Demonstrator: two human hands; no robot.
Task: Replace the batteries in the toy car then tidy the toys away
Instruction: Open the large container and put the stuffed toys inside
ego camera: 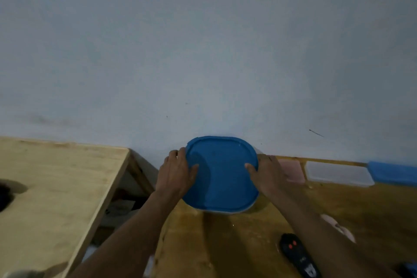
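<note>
- Blue lid (222,178) of a storage container, judged to be the toy tub; left hand (174,174) and right hand (268,176) clasp it from opposite sides.
- Grip: each thumb lies flat on the lid top and the fingers curl over the rim. Symmetric hold, probably to press the lid down evenly or to lift it off level. I cannot tell which.
- Container base: only a pale sliver shows under the near lid edge. Contents hidden.
- Position: the tub stands on the darker wooden table (225,244), far side touching the wall (203,52), which would brace it against a push.
- Toy car: not visible; it may be inside the tub or out of view.
- Black remote (297,255) with red buttons lies near the right forearm, outside the tub; judged not yet tidied.
- Along the wall to the right: pink box (291,171), clear box (338,174), blue box (392,172), in a row.
- Lighter wooden table (56,176) stands apart to the left.
</note>
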